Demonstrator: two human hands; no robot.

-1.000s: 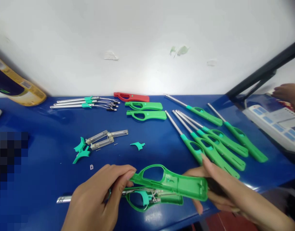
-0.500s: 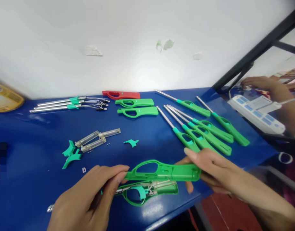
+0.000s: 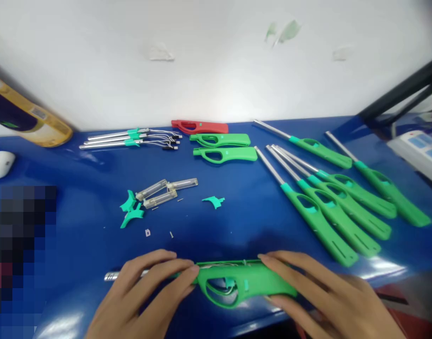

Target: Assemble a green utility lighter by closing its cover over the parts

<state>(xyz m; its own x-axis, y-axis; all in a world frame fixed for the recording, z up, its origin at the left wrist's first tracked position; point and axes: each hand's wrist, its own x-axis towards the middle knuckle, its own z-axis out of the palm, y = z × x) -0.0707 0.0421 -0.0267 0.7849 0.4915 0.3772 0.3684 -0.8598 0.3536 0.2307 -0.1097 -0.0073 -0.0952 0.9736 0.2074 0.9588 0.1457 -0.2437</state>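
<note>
My left hand [image 3: 145, 296] pinches the neck of a green long-nosed lighter [image 3: 253, 281] low in the head view. Its metal tube [image 3: 112, 276] sticks out to the left past my fingers. Around the butt end of the handle my right hand [image 3: 318, 292] closes with thumb and fingers. One shell half lies over the other. Along the upper edge a gap shows wires and inner parts, and a teal trigger [image 3: 230, 282] is visible in the finger loop. Above my hands lie a loose teal trigger piece [image 3: 214, 202] and a tiny screw [image 3: 171, 234].
Several assembled lighters [image 3: 325, 197] lie at the right. At the back are a red shell [image 3: 209, 127], green shells [image 3: 233, 154] and wired metal tubes [image 3: 110, 142]. Clear gas tanks [image 3: 161, 198] and teal triggers [image 3: 132, 215] lie left of centre. A yellow bottle [image 3: 53, 129] stands at left.
The empty green shell half has come down onto the filled half, turned outer side up. My right hand has lowered to the butt end. The view has shifted left.
</note>
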